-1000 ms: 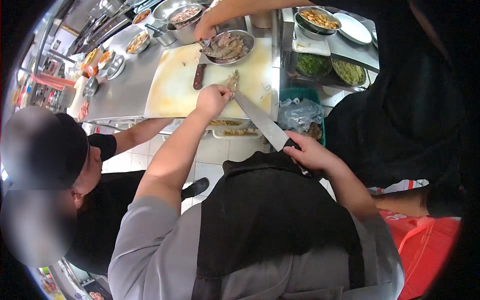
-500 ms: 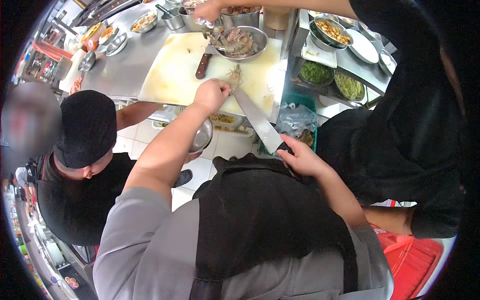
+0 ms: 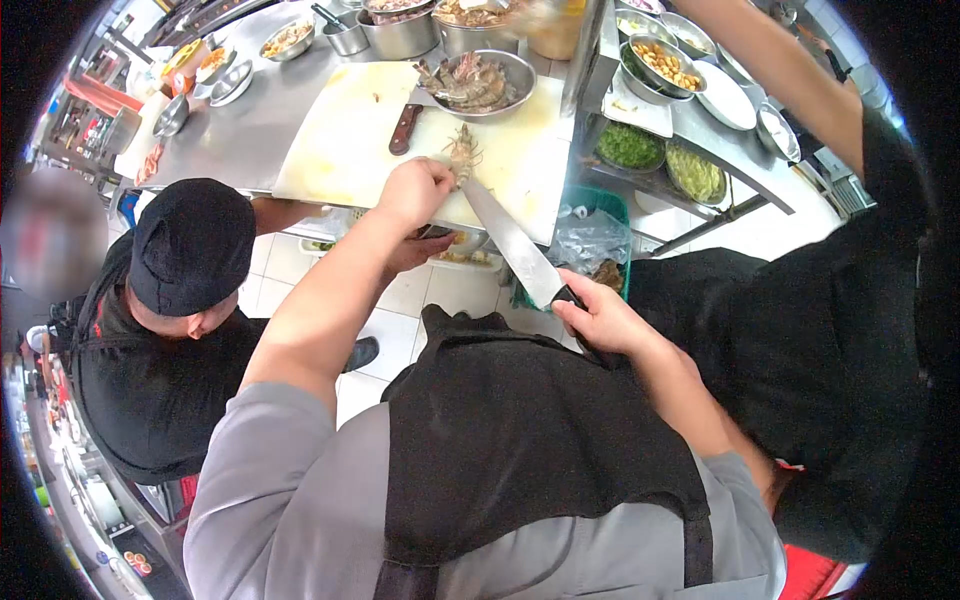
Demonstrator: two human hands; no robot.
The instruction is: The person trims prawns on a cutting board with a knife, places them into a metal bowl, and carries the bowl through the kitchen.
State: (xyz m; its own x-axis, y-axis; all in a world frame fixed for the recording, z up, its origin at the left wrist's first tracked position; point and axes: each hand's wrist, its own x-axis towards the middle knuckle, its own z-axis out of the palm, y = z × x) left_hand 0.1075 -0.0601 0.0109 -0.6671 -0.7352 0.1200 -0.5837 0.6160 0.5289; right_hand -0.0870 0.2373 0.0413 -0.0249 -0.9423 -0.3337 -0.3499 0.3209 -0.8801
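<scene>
My left hand [image 3: 413, 192] is closed, its fingertips pinching the tail end of a raw shrimp [image 3: 463, 152] near the front of the white cutting board [image 3: 330, 140]. In my right hand [image 3: 606, 316] is the black handle of a large chef's knife [image 3: 515, 240]. Its blade slants up and left across the board's front edge, the tip beside the shrimp and my left fingertips. Whether the tip touches the shrimp, I cannot tell. Farther back, a metal bowl [image 3: 524, 78] holds a pile of raw shrimp [image 3: 470, 82]. A knife with a reddish-brown handle [image 3: 405, 130] lies left of it.
To the left, a person in a black cap [image 3: 195, 245] bends low, a hand under the counter below my left forearm. Another person's arm [image 3: 790, 75] stretches over the right-hand shelf. Metal pots [image 3: 400, 38] line the back. A green bin [image 3: 615, 210] stands below the board's right side.
The co-worker's hand on the right has left the shrimp bowl. The capped person has shifted right, and the metal bowl below my forearm is out of sight. My hands have barely moved.
</scene>
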